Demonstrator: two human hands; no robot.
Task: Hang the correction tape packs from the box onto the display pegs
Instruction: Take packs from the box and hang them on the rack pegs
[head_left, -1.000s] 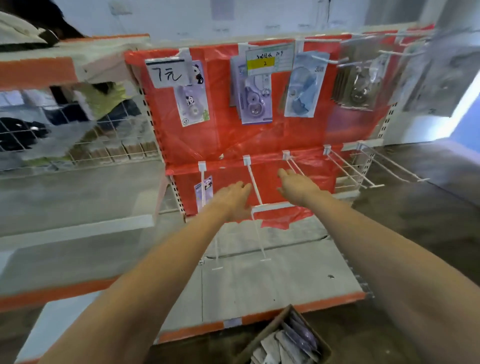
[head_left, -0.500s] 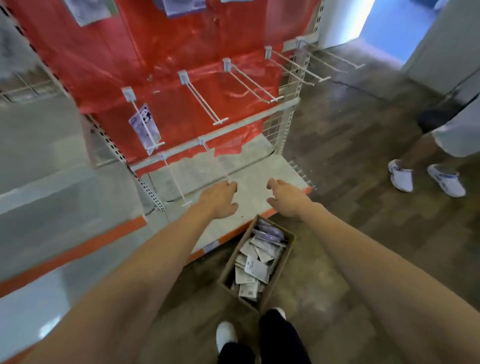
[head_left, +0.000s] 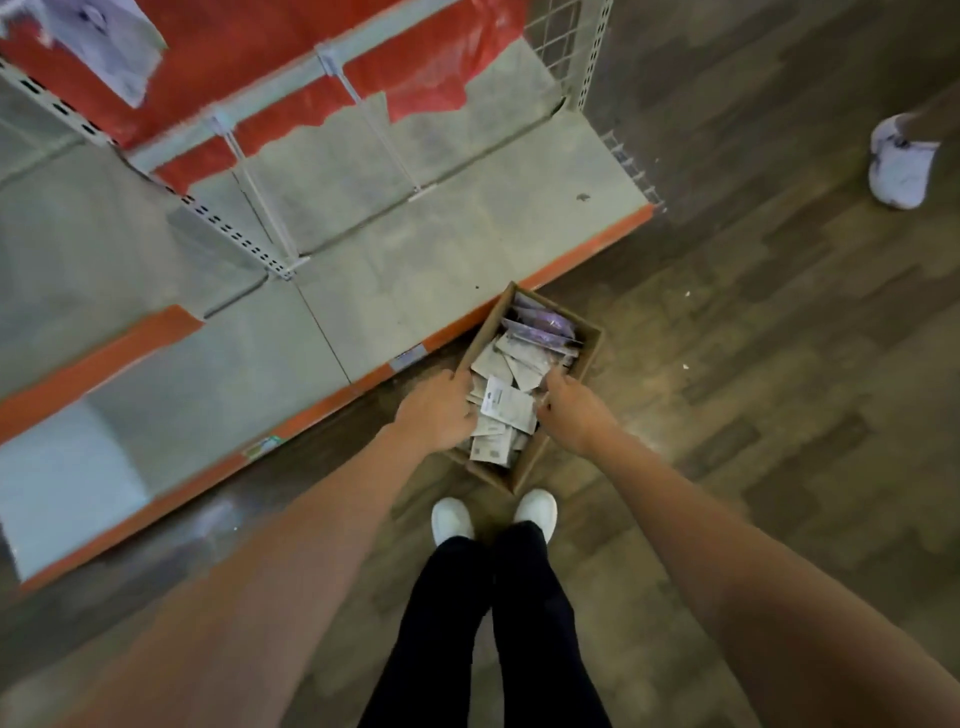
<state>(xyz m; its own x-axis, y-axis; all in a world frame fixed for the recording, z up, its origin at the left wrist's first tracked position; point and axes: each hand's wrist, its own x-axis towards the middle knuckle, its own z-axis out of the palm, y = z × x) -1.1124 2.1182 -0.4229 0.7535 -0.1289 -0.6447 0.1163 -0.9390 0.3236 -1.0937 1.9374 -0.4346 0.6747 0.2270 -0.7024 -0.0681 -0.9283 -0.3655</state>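
Both hands are now down at the box (head_left: 589, 340), where half a second ago they were hanging above it near the shelf edge; the view is now looking almost straight down. The left hand (head_left: 436, 410) is resting at the left rim of the box, its fingers curled over the edge toward the packs, and I cannot tell if they are holding one; the right hand (head_left: 571, 410) is at the right side, its fingers bent down into the pile, and I cannot tell if they are pinching a pack either. The correction tape packs (head_left: 506, 405) are lying in a messy heap inside the box, white ones near the hands and purple ones (head_left: 543, 325) at the far end. The box is sitting on the floor (head_left: 753, 364), just beside the orange front edge of the bottom shelf (head_left: 415, 260). Two white shoes (head_left: 452, 519) are standing just behind the box. Bare pegs (head_left: 379, 130) are sticking out above the shelf; one pack (head_left: 114, 47) is hanging at the top left. Another person's shoe (head_left: 898, 163) is showing at the far right.
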